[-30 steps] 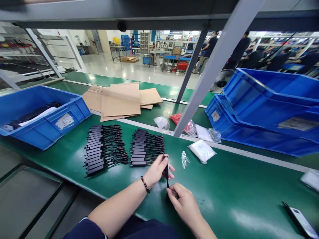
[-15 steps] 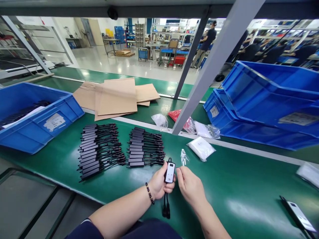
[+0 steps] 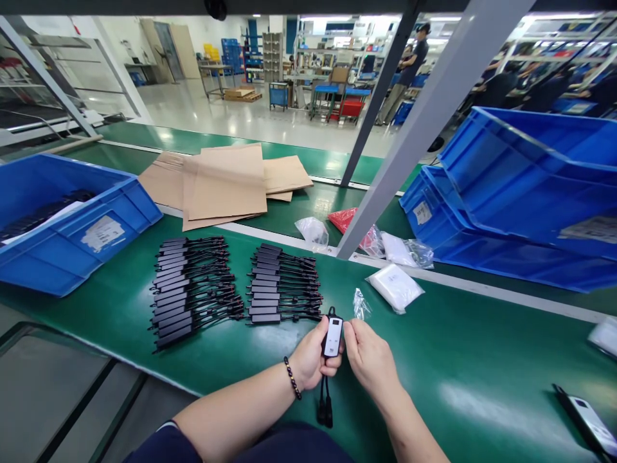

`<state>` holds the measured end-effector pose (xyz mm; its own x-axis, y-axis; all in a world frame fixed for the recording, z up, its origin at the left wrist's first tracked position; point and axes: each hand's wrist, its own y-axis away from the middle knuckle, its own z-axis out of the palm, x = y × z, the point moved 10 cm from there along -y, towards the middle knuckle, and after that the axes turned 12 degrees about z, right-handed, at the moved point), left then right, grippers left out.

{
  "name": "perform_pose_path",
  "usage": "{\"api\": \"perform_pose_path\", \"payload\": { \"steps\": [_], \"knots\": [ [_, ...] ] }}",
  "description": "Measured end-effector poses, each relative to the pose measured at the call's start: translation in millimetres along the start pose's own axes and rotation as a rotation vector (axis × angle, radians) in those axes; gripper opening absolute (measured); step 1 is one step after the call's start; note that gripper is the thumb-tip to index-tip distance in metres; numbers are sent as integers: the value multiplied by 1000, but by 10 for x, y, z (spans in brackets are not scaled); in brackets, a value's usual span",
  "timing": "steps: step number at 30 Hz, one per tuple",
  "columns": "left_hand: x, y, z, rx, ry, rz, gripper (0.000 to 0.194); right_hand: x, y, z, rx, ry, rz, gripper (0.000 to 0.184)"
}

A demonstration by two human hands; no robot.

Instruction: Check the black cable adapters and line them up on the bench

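My left hand [image 3: 315, 357] is wrapped round a small black device with a white front panel [image 3: 332, 337], which has a loop at its top. Two short black cables with plugs [image 3: 324, 410] dangle below it. Close by the device's right edge, my right hand [image 3: 370, 354] is closed in a pinch; whatever its fingers hold, if anything, is hidden. Just beyond that hand lies a crumpled clear plastic piece [image 3: 360, 305]. To the left, similar black devices with cables lie in two rows, a nearer row [image 3: 266, 297] and a farther-left row [image 3: 171, 305].
Blue bins stand at left [image 3: 72, 238] and stacked at right [image 3: 511, 212]. Cardboard sheets [image 3: 226, 183] lie behind the rows. Plastic bags [image 3: 395, 287] sit by a slanted grey post [image 3: 414, 135]. Another white-faced device [image 3: 590, 421] lies at the right on the green table [image 3: 463, 360].
The view has shifted slightly. Both hands keep nearly the same pose, with the device still in my left hand and my right hand pinched beside it.
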<state>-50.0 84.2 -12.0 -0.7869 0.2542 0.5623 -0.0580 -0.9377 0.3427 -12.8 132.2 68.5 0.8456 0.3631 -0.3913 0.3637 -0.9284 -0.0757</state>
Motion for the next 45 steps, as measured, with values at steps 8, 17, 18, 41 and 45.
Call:
{"api": "perform_pose_path", "payload": {
  "steps": [8,17,18,41,45],
  "knots": [
    [-21,-5,-5,-6,12,-3,53,-35,-5,35,-144,-225,1,32],
    [51,-45,-44,55,97,17,53,330,-357,-78,-79,4,69,39],
    [59,-49,-51,58,102,24,52,427,-472,-36,-70,152,109,38],
    [175,151,106,-64,-212,210,47,277,580,65,-142,-109,57,27],
    [501,457,-24,-144,-961,354,39,1046,738,-310,-38,70,172,27]
  ]
}}
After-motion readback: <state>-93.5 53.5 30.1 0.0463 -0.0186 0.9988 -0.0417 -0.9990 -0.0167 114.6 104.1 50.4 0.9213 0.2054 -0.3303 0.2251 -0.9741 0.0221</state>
